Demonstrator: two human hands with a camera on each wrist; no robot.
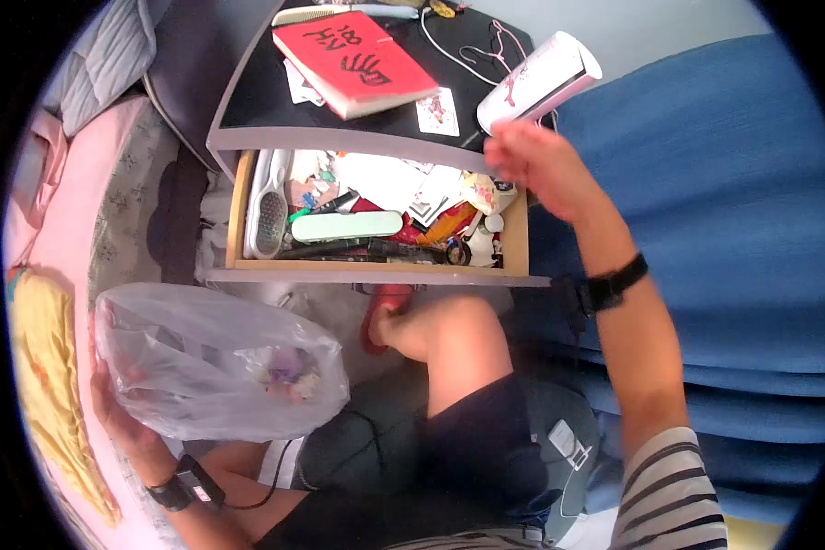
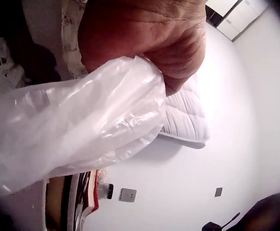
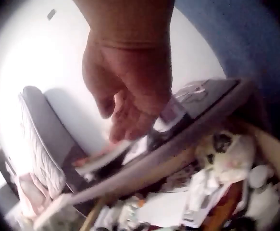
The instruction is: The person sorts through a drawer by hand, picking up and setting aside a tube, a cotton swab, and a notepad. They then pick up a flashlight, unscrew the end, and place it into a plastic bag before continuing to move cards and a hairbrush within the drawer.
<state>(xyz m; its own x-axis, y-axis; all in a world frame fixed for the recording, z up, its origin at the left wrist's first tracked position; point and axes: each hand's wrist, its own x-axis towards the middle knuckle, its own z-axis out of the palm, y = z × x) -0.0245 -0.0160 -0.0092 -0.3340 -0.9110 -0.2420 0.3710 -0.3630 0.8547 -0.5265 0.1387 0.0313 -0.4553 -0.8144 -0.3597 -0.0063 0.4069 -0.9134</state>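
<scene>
My left hand [image 1: 124, 417] grips the edge of a translucent plastic bag [image 1: 202, 362], which bulges out with small crumpled scraps showing through it. In the left wrist view the bag [image 2: 106, 120] comes up against the palm [image 2: 144, 38], and most of the fingers are hidden. Over the right end of a pulled-out drawer [image 1: 385, 268] hovers my right hand [image 1: 545, 170], slightly blurred, its fingers loosely bent around nothing. Just beyond its fingertips lies a white cylinder with pink print [image 1: 527, 82]. The right wrist view shows this hand [image 3: 130, 91] hanging above the cabinet top's edge.
A red book [image 1: 353, 60], a playing card [image 1: 438, 112] and a pink cord [image 1: 500, 46] lie on the black cabinet top. Crammed in the drawer are a hairbrush [image 1: 271, 220], a pale green case [image 1: 346, 225], papers and small items. A blue curtain [image 1: 706, 211] hangs at right.
</scene>
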